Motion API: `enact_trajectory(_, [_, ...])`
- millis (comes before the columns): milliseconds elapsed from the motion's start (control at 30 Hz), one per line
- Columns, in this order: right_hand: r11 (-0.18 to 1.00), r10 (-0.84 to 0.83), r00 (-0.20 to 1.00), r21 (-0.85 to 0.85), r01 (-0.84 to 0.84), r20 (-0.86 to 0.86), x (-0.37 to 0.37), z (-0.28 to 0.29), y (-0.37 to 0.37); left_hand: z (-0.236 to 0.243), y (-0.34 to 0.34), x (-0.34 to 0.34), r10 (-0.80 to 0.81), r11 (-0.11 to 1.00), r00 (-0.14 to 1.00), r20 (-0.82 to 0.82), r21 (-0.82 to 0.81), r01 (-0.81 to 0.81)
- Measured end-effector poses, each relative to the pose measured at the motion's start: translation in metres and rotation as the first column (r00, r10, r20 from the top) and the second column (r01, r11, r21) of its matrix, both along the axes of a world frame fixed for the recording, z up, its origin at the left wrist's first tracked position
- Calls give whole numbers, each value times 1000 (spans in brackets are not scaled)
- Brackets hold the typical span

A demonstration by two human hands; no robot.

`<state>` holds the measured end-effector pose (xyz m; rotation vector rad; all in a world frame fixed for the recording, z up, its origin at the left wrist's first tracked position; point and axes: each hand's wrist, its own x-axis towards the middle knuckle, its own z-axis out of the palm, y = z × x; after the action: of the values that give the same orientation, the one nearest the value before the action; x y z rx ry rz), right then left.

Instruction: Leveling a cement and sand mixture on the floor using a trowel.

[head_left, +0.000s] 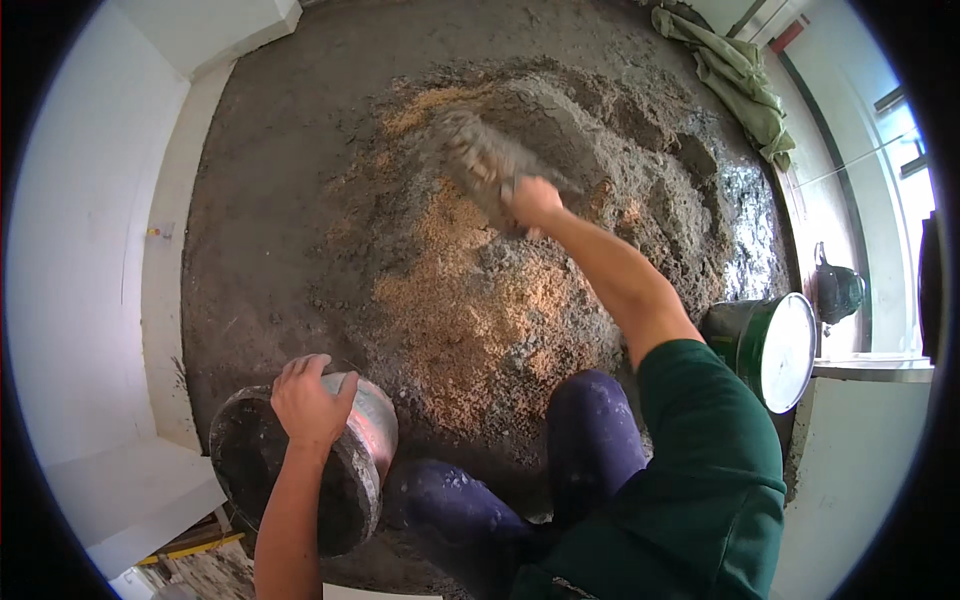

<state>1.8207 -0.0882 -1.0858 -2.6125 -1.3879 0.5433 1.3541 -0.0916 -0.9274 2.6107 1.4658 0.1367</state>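
Observation:
My right hand (535, 205) is closed around the handle end of a trowel (490, 165), which is smeared by motion and coated with wet grey mortar. The blade reaches up and left over a heap of grey mortar (560, 120). Dry tan sand-like grains (470, 330) lie in a broad patch between that heap and my knees. At the lower left my left hand (310, 400) grips the rim of a tilted bucket (378, 425), fingers over the edge and thumb apart. The bucket's mouth faces me, and its dark inside is crusted with mortar.
A green and silver bucket (745, 345) lies tipped at the right, beside a white ledge (870, 370). Crumpled green cloth (740, 85) lies along the far right wall. A dark helmet-like object (838, 288) is near the window. White walls border the grey floor (265, 240).

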Motion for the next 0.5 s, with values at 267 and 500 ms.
enact_trajectory(267, [867,-415,892,377,326,183,50,89,-54,4,0,-2,-25,1000,999,31,19,25])
enact_trajectory(500, [991,-22,999,-134,27,40,6,26,-54,-5,-2,-12,-8,1000,1000,29,15,8])
